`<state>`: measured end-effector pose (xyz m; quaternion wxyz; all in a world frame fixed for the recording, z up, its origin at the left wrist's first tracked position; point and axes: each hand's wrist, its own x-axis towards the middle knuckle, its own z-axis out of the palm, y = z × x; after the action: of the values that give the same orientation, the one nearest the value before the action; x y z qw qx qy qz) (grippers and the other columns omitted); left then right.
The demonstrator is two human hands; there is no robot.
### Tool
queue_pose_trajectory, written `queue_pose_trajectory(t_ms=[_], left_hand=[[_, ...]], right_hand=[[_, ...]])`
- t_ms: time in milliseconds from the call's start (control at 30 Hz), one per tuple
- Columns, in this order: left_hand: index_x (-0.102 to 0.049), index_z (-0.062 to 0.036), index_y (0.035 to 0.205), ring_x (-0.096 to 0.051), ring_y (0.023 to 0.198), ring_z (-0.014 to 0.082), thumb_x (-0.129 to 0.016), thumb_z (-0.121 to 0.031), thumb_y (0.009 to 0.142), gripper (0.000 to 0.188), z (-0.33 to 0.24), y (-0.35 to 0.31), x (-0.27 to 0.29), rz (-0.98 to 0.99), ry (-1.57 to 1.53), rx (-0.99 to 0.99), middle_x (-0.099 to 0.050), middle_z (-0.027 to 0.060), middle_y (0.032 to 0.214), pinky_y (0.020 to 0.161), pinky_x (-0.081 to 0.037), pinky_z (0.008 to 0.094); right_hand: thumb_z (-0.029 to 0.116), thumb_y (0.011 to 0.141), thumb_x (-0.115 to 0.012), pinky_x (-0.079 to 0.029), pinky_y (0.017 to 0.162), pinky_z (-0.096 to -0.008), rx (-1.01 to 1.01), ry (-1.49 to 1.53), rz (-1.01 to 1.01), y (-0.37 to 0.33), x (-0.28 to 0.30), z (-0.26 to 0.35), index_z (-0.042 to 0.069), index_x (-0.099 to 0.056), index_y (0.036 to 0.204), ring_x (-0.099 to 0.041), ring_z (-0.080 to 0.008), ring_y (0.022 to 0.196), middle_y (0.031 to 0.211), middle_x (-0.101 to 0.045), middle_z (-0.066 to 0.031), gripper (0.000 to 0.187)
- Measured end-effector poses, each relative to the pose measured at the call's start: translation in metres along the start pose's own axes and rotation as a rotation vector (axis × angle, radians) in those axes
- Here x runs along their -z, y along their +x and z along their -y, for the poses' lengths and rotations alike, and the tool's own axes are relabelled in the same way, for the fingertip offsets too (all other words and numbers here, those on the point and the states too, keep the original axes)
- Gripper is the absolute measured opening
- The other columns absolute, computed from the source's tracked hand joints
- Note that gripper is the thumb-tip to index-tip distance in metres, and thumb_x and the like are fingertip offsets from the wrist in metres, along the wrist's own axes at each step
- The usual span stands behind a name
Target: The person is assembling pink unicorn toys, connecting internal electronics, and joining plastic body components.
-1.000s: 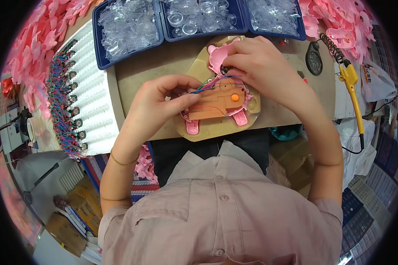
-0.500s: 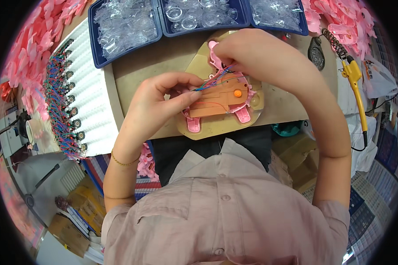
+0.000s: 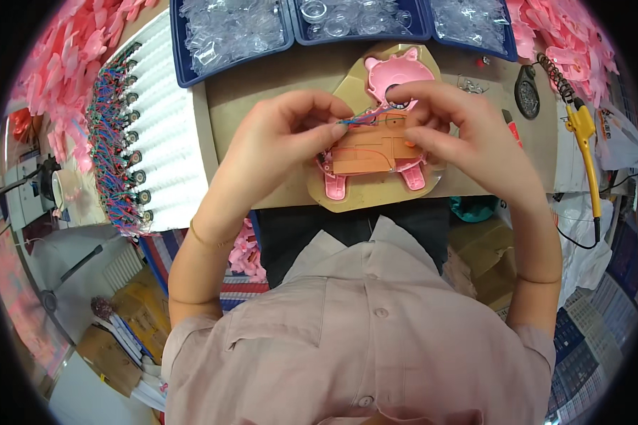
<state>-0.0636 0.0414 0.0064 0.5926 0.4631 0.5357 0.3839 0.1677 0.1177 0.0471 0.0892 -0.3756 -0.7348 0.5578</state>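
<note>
A pink animal-shaped toy shell [image 3: 403,69] lies open on a tan shaped board [image 3: 347,202], its eared head pointing away from me and two stubby legs toward me. Filling its body is an orange-brown plastic housing [image 3: 365,161]. My left hand [image 3: 283,138] is closed, thumb and finger pinching thin blue, red and green wires [image 3: 354,119] at the housing's upper left. My right hand [image 3: 468,131] curves over the right side of the toy, thumb apart from the fingers, its index fingertip by a small dark round part [image 3: 397,94] at the neck. Its fingers partly hide the housing.
Dark blue trays [image 3: 295,41] of clear plastic parts stand along the back. At left, small speakers with wires [image 3: 117,142] line a white ridged sheet [image 3: 181,163]. A yellow soldering iron [image 3: 581,131] hangs at right, near a black dish [image 3: 527,92]. Pink parts [image 3: 57,78] are heaped at far left.
My right hand has drawn back from the shell's head toward the right, and its fingers have spread. The head now shows. My left hand still pinches the wires. The whole view has shifted slightly.
</note>
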Motion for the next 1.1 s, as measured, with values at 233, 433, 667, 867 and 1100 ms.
queue_pose_trajectory(t_ms=[233, 433, 667, 867, 1100], left_hand=[[-0.065, -0.0052, 0.102, -0.062, 0.086, 0.0243, -0.072, -0.010, 0.076, 0.028, 0.014, -0.035, -0.050, -0.293, 0.905, -0.672, -0.064, 0.0066, 0.097, 0.074, -0.048, 0.0353], [-0.066, -0.0077, 0.099, -0.062, 0.083, 0.0223, -0.074, -0.016, 0.075, 0.027, -0.003, -0.032, -0.038, -0.200, 0.857, -0.598, -0.065, 0.0059, 0.096, 0.072, -0.046, 0.0333], [-0.066, -0.0089, 0.093, -0.061, 0.075, 0.0229, -0.071, -0.015, 0.076, 0.019, 0.000, -0.012, -0.029, -0.106, 0.776, -0.463, -0.066, 0.0023, 0.083, 0.069, -0.044, 0.0345], [-0.061, -0.0042, 0.101, -0.059, 0.081, 0.0257, -0.069, -0.013, 0.073, 0.030, -0.024, -0.018, -0.020, -0.038, 0.628, -0.557, -0.063, 0.0081, 0.089, 0.077, -0.043, 0.0366], [-0.054, -0.0026, 0.110, -0.059, 0.081, 0.0268, -0.074, -0.014, 0.072, 0.045, -0.018, -0.002, -0.046, -0.205, 0.761, -0.478, -0.062, 0.0103, 0.085, 0.075, -0.045, 0.0370]], right_hand=[[0.006, 0.076, -0.067, -0.045, 0.086, -0.0324, 0.390, -0.514, -0.332, -0.022, 0.004, -0.028, 0.006, -0.058, 0.119, -0.056, -0.0233, 0.098, 0.109, -0.056, -0.0104, 0.044], [0.006, 0.078, -0.066, -0.045, 0.082, -0.0338, 0.374, -0.516, -0.109, -0.002, 0.019, -0.040, 0.003, -0.061, 0.106, -0.056, -0.0239, 0.096, 0.102, -0.056, -0.0083, 0.029], [0.008, 0.084, -0.063, -0.045, 0.073, -0.0306, 0.272, -0.324, -0.034, -0.005, 0.026, -0.028, 0.000, -0.059, 0.089, -0.056, -0.0166, 0.081, 0.087, -0.058, -0.0053, 0.010], [0.017, 0.092, -0.058, -0.047, 0.074, -0.0251, 0.120, 0.202, -0.076, -0.012, 0.013, -0.021, 0.000, -0.058, 0.092, -0.057, -0.0084, 0.081, 0.088, -0.061, -0.0021, 0.017], [0.024, 0.095, -0.054, -0.050, 0.070, -0.0214, 0.047, 0.496, 0.037, 0.029, 0.017, -0.012, 0.001, -0.059, 0.096, -0.061, -0.0080, 0.075, 0.086, -0.063, -0.0029, 0.024]])
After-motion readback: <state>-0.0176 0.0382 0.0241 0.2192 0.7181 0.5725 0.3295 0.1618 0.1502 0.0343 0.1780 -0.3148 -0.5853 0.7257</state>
